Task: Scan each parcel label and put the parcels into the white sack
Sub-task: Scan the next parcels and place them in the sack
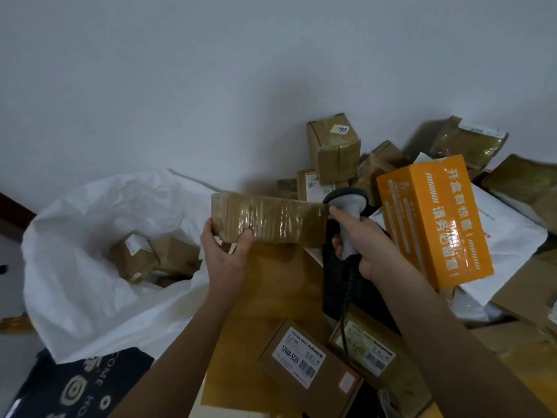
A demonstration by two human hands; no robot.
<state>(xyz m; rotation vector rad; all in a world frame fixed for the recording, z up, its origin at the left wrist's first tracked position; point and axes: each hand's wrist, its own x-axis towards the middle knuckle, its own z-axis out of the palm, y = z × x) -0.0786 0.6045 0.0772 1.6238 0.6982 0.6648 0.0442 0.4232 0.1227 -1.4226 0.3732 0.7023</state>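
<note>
My left hand [224, 254] grips the left end of a long brown taped parcel [271, 218], held level above the wooden table [271, 291]. My right hand [370, 248] grips the handle of a grey barcode scanner [346, 203], whose head sits at the parcel's right end. The parcel's label is not visible from here. The white sack [87, 267] stands open at the left, below the parcel's left end, with brown parcels [150, 257] inside it.
An orange box [434, 221] lies right of the scanner. Several brown parcels [333, 146] pile up against the wall behind. Two labelled cartons [304, 363] and a white mailer [506, 236] lie on the table. A dark mat [81, 384] lies on the floor.
</note>
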